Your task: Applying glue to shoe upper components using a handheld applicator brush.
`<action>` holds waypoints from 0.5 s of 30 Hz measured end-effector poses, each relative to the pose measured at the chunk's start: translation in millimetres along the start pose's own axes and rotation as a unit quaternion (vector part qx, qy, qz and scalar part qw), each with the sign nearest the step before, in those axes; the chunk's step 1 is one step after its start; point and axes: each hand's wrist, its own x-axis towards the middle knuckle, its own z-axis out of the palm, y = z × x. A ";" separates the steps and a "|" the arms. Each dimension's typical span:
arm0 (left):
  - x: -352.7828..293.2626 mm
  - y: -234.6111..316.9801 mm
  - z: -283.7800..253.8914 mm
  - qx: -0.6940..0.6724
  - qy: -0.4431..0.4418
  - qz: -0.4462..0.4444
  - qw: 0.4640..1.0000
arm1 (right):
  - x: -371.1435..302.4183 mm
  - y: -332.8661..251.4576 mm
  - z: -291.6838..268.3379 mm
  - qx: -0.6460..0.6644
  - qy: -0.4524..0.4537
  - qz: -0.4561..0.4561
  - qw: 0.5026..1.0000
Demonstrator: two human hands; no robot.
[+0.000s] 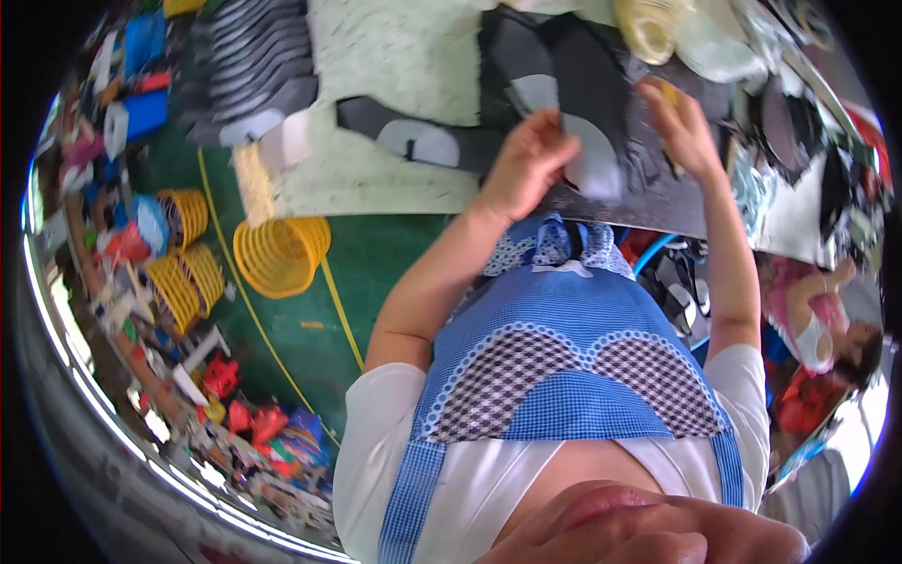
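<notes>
Over the near part of the table, my left hand has its thumb and fingers drawn together. What they hold, if anything, is too small to tell. Beneath and beside it lies a black cut piece with a rounded grey patch, atop other black sheets. My right hand, to the right of that piece, is closed round a slim yellow tool whose kind is unclear. Left of my left hand, a long black piece with a grey patch reaches across the pale table.
A fanned stack of black and grey pieces lies at the table's far left. Below the table edge, a yellow basket stands on the green floor. Rolls of pale tape sit at the far right. Another person sits at the right.
</notes>
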 end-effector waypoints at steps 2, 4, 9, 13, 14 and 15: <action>-31.7 9.5 9.0 -0.056 0.025 0.026 0.998 | -10.3 -17.4 -11.9 0.056 -0.081 -0.034 0.995; -57.3 24.9 -5.5 -0.147 0.106 0.155 0.971 | -23.2 -23.4 2.5 0.125 -0.221 -0.048 0.966; -107.6 27.6 -103.8 -0.092 0.351 0.202 0.909 | -40.4 -43.6 107.4 0.019 -0.279 0.078 0.957; -95.3 38.7 -150.2 0.049 0.451 0.221 0.863 | -19.3 -27.0 161.8 0.075 -0.222 0.149 0.961; -86.0 42.6 -157.9 0.147 0.474 0.242 0.834 | -14.2 -19.0 173.3 0.036 -0.190 0.154 0.969; -78.2 42.6 -167.7 0.143 0.471 0.240 0.837 | -10.1 -13.3 184.6 0.032 -0.187 0.157 0.969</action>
